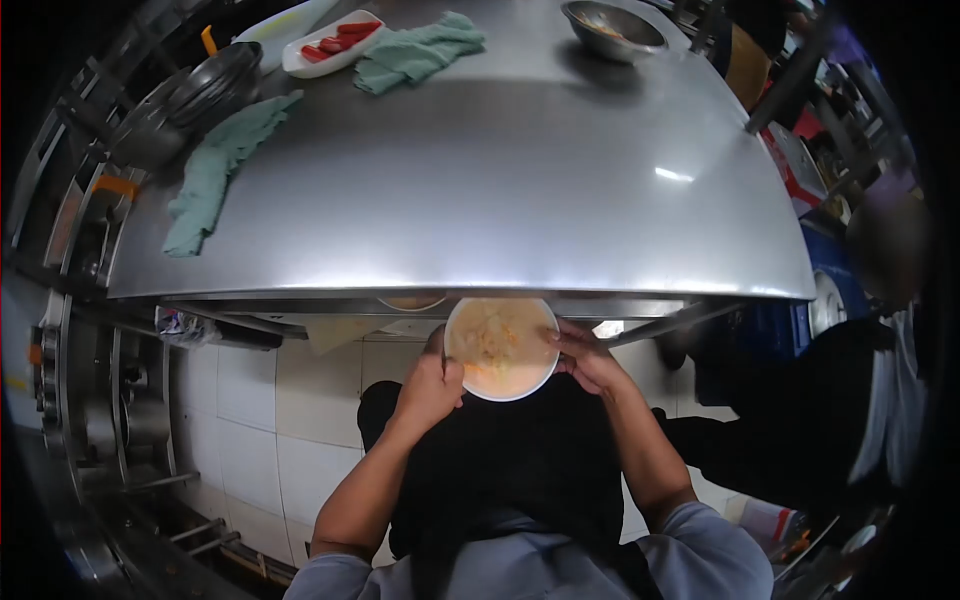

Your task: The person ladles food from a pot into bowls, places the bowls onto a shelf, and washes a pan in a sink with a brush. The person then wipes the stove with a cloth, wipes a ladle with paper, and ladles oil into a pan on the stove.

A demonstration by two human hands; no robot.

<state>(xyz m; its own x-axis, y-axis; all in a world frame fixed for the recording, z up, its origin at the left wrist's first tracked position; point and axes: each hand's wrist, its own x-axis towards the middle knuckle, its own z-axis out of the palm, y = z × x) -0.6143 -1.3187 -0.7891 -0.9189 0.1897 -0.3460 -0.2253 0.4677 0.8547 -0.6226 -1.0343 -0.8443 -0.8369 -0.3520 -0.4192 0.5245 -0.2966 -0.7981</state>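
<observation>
Between my two hands is a round white bowl (500, 350) holding a pale orange, soup-like food with yellowish and orange bits. It is in front of my lap, just below the front edge of the steel table (480, 200). My left hand (432, 383) grips the bowl's left rim, thumb on top and fingers curled underneath. On the opposite side, my right hand (585, 358) holds the rim with its fingers partly hidden below. Part of another round container (411, 303) shows under the table edge, to the left of the bowl.
Two green cloths (225, 175) (418, 52) lie on the table's left and back. Near them are a white dish (332, 45) with red pieces and stacked metal pans (205, 90). A metal bowl (613, 30) sits at the back right. Another person's dark-clothed leg (790, 420) is close on my right.
</observation>
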